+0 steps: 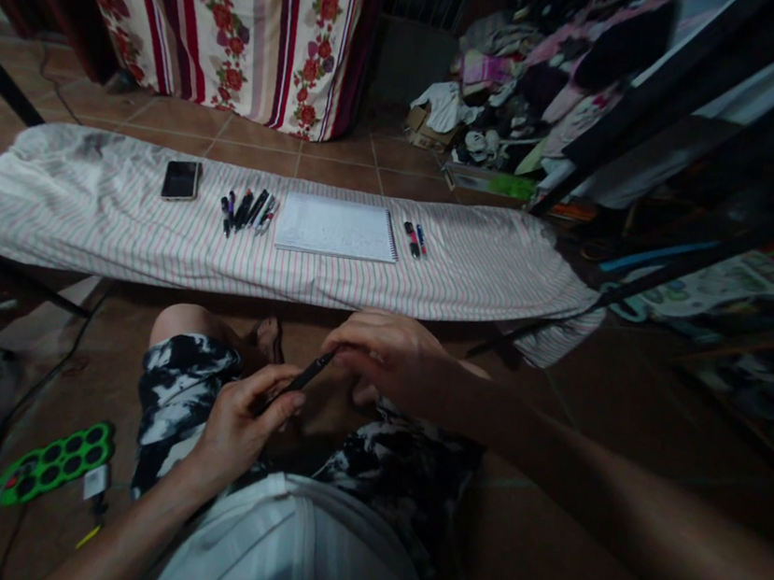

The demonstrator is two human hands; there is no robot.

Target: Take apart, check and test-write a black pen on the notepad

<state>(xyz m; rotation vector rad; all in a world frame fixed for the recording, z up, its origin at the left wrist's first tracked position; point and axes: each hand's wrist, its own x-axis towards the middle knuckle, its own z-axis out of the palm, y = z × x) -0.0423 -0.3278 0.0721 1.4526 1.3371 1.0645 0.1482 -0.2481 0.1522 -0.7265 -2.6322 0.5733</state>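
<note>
A slim black pen point(310, 373) slants between my two hands, above my lap. My left hand point(248, 414) is closed around its lower part, with the thumb along it. The fingers of my right hand point(390, 352) pinch its upper end, and that tip is hidden by them. Beyond my hands, a spiral notebook point(338, 228) lies open on a low surface under a striped cloth point(234, 269). Left of the notebook is a group of several pens point(248, 210). To its right lie a few more pens point(415, 239).
A phone point(181, 180) lies at the cloth's left part. On the tiled floor at my left is a green power strip point(55, 464) with cables. A floral curtain point(250, 29) hangs behind. Clothes point(504, 79) are piled at the back right, near dark metal bars point(678, 269).
</note>
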